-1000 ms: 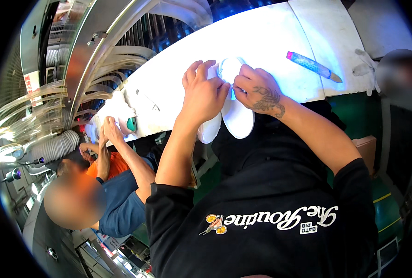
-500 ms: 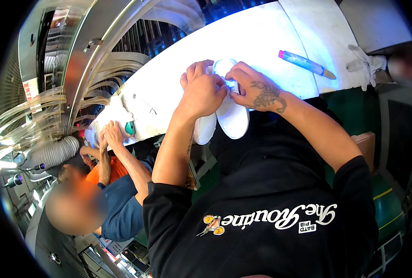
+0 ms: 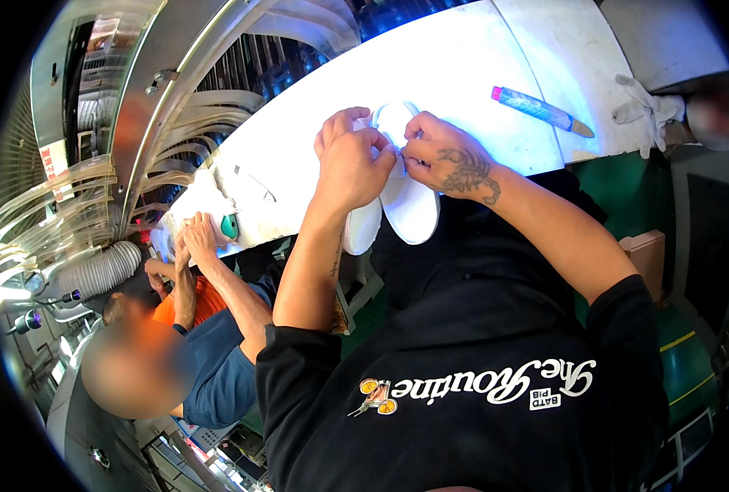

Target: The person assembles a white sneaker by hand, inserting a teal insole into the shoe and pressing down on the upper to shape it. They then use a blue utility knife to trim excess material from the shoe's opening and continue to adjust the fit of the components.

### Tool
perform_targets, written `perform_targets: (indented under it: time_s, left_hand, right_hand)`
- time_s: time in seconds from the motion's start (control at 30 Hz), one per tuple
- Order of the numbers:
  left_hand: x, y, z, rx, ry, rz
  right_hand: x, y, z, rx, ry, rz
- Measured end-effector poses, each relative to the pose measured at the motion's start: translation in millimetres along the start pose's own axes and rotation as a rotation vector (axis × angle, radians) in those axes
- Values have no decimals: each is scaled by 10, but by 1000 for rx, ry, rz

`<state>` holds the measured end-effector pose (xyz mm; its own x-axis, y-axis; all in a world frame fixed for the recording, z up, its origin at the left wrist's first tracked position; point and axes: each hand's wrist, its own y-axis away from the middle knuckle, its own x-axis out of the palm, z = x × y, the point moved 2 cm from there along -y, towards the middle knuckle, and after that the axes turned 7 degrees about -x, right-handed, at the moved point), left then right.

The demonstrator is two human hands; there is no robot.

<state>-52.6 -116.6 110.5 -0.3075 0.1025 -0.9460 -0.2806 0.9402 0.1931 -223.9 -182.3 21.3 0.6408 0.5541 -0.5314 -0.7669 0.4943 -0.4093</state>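
So both hands meet over the pair of white shoe insoles [image 3: 409, 205] hanging off the white workbench [image 3: 479, 74] edge, left hand [image 3: 349, 164] curled on top, right hand [image 3: 446, 160] fingertips pinching the upper rim, probably steadying it.

White shoe soles [image 3: 409, 205], paired, overhanging table edge, w/ toes outward

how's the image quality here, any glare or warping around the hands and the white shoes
Head view: the lit white table is blown out, so the white shoes lose edge detail against it; the left hand and right hand stay sharp; fisheye bends the table edge and blacks out the corners; a co-worker's face is blurred.
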Motion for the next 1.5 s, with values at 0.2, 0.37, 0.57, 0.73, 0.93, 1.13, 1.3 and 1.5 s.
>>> perform_targets:
  time_s: [0.2,0.37,0.57,0.73,0.93,1.13,1.3,1.5]
  left_hand:
    - [57,-30,1,-44,-6,-39]
    - [11,-22,10,-47,28,-29]
    - [34,22,69,78,80,-112]
    - [21,-56,163,72,150,-211]
    - [69,-154,120,138,7,-232]
    - [-40,-33,188,300,34,-159]
    - [-66,-17,204,244,66,-58]
    - [-56,-2,235,242,71,-35]
  right_hand:
    - [-2,-32,11,-120,225,95]
    - [-153,-197,47,27,148,128]
    - [-71,-199,14,119,91,21]
    - [-52,-143,68,122,84,10]
    - [-40,-107,57,67,97,-50]
    - [-27,-119,72,86,105,-7]
    - [0,-103,36,33,141,-74]
    - [18,-111,44,60,162,-44]
